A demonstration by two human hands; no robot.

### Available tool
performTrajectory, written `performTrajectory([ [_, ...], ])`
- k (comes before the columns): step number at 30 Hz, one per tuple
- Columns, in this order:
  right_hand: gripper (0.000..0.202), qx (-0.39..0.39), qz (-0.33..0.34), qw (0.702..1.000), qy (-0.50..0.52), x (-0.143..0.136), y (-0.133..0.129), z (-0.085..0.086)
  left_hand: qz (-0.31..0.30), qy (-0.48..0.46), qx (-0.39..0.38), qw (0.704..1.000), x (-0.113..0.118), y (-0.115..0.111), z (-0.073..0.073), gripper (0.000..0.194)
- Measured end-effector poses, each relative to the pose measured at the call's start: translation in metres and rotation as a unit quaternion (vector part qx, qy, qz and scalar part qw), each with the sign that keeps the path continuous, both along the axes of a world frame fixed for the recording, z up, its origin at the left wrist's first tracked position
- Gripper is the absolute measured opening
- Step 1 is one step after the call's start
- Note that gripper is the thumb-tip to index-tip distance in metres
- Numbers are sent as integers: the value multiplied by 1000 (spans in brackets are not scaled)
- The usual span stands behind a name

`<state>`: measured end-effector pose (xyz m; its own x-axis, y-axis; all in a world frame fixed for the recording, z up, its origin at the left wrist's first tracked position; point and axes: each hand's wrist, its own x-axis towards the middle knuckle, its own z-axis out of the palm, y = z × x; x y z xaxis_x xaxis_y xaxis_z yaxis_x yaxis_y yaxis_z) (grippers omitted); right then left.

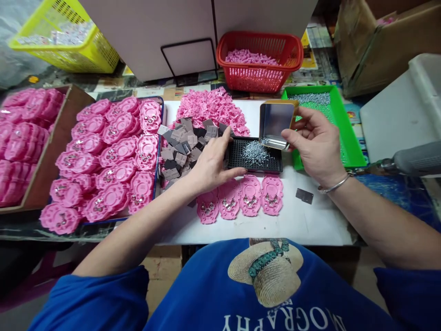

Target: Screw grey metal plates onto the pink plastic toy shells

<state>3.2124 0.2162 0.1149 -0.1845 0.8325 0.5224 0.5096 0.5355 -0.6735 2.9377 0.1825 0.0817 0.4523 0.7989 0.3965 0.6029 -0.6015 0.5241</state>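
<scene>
Taking the black perforated tray (257,161) as the landmark: far to its left and up stands one yellow basket (69,39) with small white and pink pieces in it; below that, one brown box (57,151) holds stacked pink plastic shells, and a blue-rimmed tray (159,138) just right of the box carries many more of the same shells, too many to count. Between that blue-rimmed tray and the black tray lies a heap of grey plates (179,147). The left hand (210,163) grips the black tray's left edge, fingers curled over the rim and thumb along its near side. On the tray lies a pile of small silver screws (255,151). Behind it sits a mound of small pink parts (213,108), and further back one red basket (260,64) holding lilac pieces. In front of the tray lie four pink shells (241,197) in a row on the white worktop (310,220). The right hand (315,142) holds one open metal tin (275,124) tilted over the tray's right end, fingers closed round its sides. One loose grey plate (304,196) lies to the tray's lower right; one green tray (341,133) to the right holds more screws
</scene>
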Motion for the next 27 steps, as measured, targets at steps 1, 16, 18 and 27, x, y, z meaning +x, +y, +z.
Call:
performTrajectory([
  [1, 55, 28, -7, 999, -16, -2, -4, 3, 0, 1, -1, 1000, 0, 0, 0, 104],
  [16, 49, 260, 112, 939, -193, -6, -24, 21, 15, 15, 14, 1000, 1, 0, -3, 104],
  [18, 40, 259, 131, 935, -202, -7, -24, 21, 20, 12, 8, 1000, 1, 0, -3, 104],
  [27, 49, 9, 9, 1000, 28, -7, -4, 7, 5, 7, 9, 1000, 0, 0, -1, 102],
])
